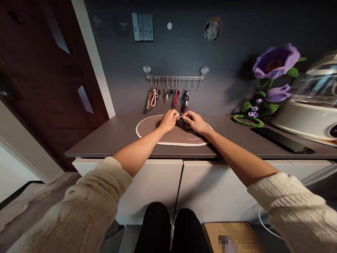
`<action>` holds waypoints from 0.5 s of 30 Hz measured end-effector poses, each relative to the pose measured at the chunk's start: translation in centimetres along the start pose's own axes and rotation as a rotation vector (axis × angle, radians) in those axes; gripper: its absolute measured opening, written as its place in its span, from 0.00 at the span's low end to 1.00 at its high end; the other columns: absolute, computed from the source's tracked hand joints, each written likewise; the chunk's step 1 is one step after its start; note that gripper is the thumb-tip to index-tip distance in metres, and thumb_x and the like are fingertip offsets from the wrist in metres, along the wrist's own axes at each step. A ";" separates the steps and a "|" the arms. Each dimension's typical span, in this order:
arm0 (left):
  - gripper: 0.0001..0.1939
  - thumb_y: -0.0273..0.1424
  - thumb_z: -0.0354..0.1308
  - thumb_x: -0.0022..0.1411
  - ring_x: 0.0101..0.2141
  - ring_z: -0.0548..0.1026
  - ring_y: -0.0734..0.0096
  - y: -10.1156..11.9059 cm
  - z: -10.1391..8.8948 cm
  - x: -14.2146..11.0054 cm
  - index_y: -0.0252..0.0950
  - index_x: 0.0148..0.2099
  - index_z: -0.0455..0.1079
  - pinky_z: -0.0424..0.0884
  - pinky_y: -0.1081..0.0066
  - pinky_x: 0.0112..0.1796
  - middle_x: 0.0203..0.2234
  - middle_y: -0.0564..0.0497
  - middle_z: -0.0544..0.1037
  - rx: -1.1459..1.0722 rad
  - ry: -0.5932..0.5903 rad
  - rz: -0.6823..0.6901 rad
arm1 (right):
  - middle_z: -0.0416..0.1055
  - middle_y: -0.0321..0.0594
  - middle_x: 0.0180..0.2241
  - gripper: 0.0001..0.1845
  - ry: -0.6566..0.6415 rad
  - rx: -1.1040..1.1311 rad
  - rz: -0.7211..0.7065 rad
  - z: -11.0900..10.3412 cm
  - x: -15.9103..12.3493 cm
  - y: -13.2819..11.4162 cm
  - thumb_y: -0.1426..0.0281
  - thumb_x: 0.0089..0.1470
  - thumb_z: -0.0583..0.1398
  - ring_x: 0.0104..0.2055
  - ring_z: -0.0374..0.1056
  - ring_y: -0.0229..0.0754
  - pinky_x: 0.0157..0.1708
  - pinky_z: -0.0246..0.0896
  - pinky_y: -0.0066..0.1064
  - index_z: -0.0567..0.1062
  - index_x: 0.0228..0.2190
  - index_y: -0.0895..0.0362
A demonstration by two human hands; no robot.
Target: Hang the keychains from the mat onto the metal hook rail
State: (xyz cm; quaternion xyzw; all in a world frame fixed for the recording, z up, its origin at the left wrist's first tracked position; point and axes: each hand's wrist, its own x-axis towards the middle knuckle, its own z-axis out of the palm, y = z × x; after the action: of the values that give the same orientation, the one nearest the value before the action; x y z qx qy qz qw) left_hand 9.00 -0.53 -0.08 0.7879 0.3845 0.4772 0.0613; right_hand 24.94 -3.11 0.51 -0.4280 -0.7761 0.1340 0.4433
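My left hand [169, 119] and my right hand [194, 121] meet above a brown oval mat [150, 130] with a pale rim. Between them is a bunch of keys [180, 120] on a metal ring; both hands pinch at the ring. The fingers partly cover the keys, so their exact number and shape cannot be made out. Behind the hands, a clear rail with hooks [175, 77] is fixed to the dark wall. Several key sets hang from it, among them a pink loop strap [153, 99], a red strap [175, 98] and a dark car key [186, 97].
Purple flowers [277, 65] with a green base stand at the right, beside a cream appliance [305, 119] with a clear dome. A black phone [284, 140] lies on the counter [105, 140] before them. White cabinet doors [155, 186] are below; a dark red door [52, 70] is left.
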 end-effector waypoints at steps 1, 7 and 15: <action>0.07 0.27 0.46 0.59 0.35 0.65 0.70 0.0 0.0 0.0 0.36 0.30 0.62 0.61 0.70 0.39 0.30 0.50 0.70 -0.001 -0.001 0.000 | 0.64 0.34 0.22 0.15 0.008 -0.017 -0.012 0.0 0.0 0.0 0.57 0.49 0.54 0.25 0.58 0.35 0.27 0.54 0.27 0.68 0.28 0.57; 0.08 0.27 0.45 0.60 0.35 0.65 0.70 0.3 -0.1 0.0 0.36 0.29 0.61 0.61 0.70 0.39 0.29 0.50 0.70 -0.002 -0.033 0.017 | 0.66 0.37 0.24 0.14 0.060 -0.093 -0.053 -0.2 0.1 0.0 0.59 0.48 0.55 0.28 0.60 0.37 0.30 0.54 0.28 0.69 0.28 0.58; 0.08 0.29 0.45 0.61 0.35 0.66 0.72 0.3 -0.3 -0.1 0.35 0.31 0.63 0.62 0.72 0.39 0.30 0.50 0.70 -0.020 -0.030 0.026 | 0.68 0.38 0.26 0.14 0.103 -0.128 -0.015 -0.5 -0.1 -1.0 0.59 0.47 0.55 0.29 0.60 0.38 0.32 0.54 0.29 0.70 0.26 0.58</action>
State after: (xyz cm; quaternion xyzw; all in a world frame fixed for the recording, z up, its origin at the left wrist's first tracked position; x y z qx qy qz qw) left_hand 8.95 -0.89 0.16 0.7993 0.3685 0.4696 0.0687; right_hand 24.83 -3.82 1.33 -0.4559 -0.7625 0.0585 0.4554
